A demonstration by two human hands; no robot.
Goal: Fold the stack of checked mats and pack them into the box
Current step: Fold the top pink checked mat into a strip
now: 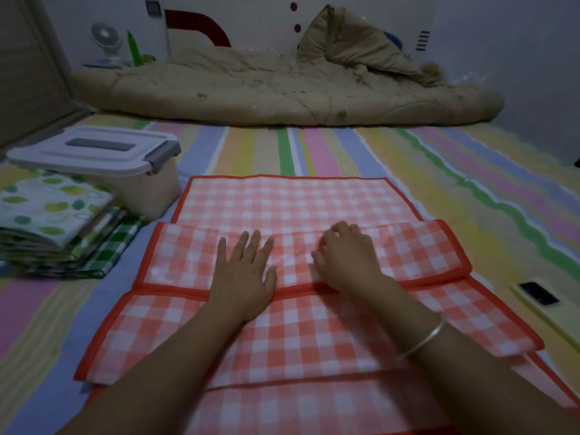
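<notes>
Working on a red checked mat [282,199] spread on the bed [408,158], directly in front and under both forearms. Pressing the left hand [243,274] flat on a folded band [423,246] of that mat, fingers straight and spread, gripping nothing. Resting the right hand [345,259] on the same band just beside it, fingers curled down against the cloth; cannot tell whether pinching a bit of mat or only knuckling it down. Wearing a bracelet [423,340] on the right wrist.

Judging the step in hand: flattening a fold partway through, with the mat far from small enough to pack. Running the band's long axis left to right, across the line of the arms, its red-trimmed near edge by the heels of both hands and the flat, unfolded part stretching away beyond the fingertips toward the quilt [282,92]. Keeping both hands near the middle of the band, well apart from either end, so probably needing either to slide outward along that axis or to turn the band forward, away from the body.

Finding the box [150,186], lid [94,152] on, off to the far left by the mat's far left corner, nearer the left hand than the right. Finding the stack of mats [53,221] just beside the box on its near side, well apart from both hands. Noting a phone [538,293] on the bed to the right, near the mat's right edge.
</notes>
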